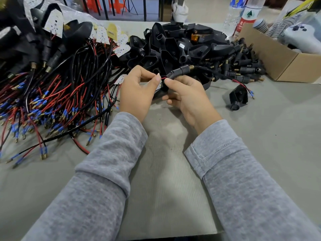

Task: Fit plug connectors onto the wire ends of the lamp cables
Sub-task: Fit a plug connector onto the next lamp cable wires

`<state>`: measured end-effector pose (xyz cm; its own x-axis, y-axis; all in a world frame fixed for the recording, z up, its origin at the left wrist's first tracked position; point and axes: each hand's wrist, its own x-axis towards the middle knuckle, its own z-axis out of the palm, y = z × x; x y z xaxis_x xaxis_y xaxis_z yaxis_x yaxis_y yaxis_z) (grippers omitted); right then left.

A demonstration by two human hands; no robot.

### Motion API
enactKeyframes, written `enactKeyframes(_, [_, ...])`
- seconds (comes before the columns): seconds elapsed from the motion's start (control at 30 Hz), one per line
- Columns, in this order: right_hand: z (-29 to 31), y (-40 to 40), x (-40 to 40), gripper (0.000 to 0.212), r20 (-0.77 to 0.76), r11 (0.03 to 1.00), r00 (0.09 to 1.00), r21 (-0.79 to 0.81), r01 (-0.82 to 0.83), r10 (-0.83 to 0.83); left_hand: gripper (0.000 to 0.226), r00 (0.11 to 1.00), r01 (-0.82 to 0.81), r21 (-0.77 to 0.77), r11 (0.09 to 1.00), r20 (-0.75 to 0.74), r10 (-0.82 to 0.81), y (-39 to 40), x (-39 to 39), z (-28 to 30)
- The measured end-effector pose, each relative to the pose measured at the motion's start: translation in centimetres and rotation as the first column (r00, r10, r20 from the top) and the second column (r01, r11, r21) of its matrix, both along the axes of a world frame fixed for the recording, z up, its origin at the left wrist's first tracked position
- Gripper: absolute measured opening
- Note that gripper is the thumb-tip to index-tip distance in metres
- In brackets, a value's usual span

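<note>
1. Far left: heap of lamp cables across the tabletop, red and black wires ending in blue-sleeved brass terminals; white LED boards and black housings behind
2. Left hand: fingers curled, thumb and forefinger pinching the red wire end just short of the connector
3. Plug connector: black, ribbed, brass-tipped, held up between both hands, just in front of the pile of black parts, clear of the surface
4. Right hand: fingers wrapped round the connector's rear body, thumb pressing near where the wire goes in
5. To do well, probably: keep the wire straight and in line with the connector's opening, pinch close to the tip to stop it buckling, steady the connector with the right hand, feed gently; depth of insertion hidden by the fingers, so cannot tell how far along
6. Middle back: pile of black lamp shells, then loose brass-tipped connectors to its right
7. Right of the hands: one black shell lying alone with a short red lead
8. Far right: cardboard box, two plastic bottles behind it
9. Surface: grey-green covering, ribbed mat under the grey sleeves; behind, chair or table legs on a pale floor
</note>
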<state>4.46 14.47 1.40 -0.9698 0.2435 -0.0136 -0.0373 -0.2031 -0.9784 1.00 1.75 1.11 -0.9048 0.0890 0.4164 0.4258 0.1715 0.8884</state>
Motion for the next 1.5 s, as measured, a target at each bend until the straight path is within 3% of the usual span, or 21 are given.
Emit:
enactKeyframes(0.23, [0.1,0.2,0.0,0.009,-0.029,0.998,0.998,-0.034,0.047,-0.048,0.016,0.988,-0.152,-0.109,0.982,0.005,0.153,0.0,0.1,0.2])
enactKeyframes(0.47, [-0.2,0.3,-0.1,0.011,-0.069,0.999,0.996,0.001,0.050,-0.050,0.013,0.986,-0.112,-0.100,0.989,0.110,0.123,-0.4,-0.4,0.3])
enactKeyframes(0.77, [-0.2,0.4,-0.1,0.011,-0.080,0.998,0.995,-0.016,0.052,-0.054,0.016,0.976,-0.029,0.005,1.000,0.216,0.027,-0.6,-0.8,0.0])
enactKeyframes(0.87, [-0.1,0.3,-0.1,0.011,-0.090,0.997,0.995,-0.061,0.043,-0.048,0.023,0.961,-0.010,0.109,0.994,0.275,-0.020,-0.6,-0.8,-0.1])
enactKeyframes(1.03, [0.0,0.4,0.0,0.012,-0.118,0.995,0.992,-0.101,0.022,-0.033,0.016,0.857,0.087,0.277,0.957,0.469,-0.214,-0.1,-0.4,0.4])
enactKeyframes(1.1, [0.1,0.4,0.0,0.010,-0.106,0.995,0.994,-0.101,0.007,-0.017,0.008,0.845,0.128,0.301,0.945,0.466,-0.263,0.0,-0.2,0.7])
enactKeyframes(1.2, [0.3,0.3,-0.1,0.005,-0.051,0.992,0.998,-0.129,0.019,-0.026,0.014,0.863,0.145,0.285,0.947,0.432,-0.262,-0.1,-0.2,0.7])
enactKeyframes(1.37, [0.7,0.7,-0.3,0.041,0.040,0.957,0.997,-0.280,0.076,-0.067,0.013,0.878,0.097,0.299,0.949,0.424,-0.223,-0.3,-0.5,0.6])
enactKeyframes(1.5, [0.3,0.9,-0.2,0.033,0.008,0.938,0.985,-0.303,0.169,-0.175,0.007,0.891,0.077,0.318,0.945,0.404,-0.209,-0.4,-0.5,0.5])
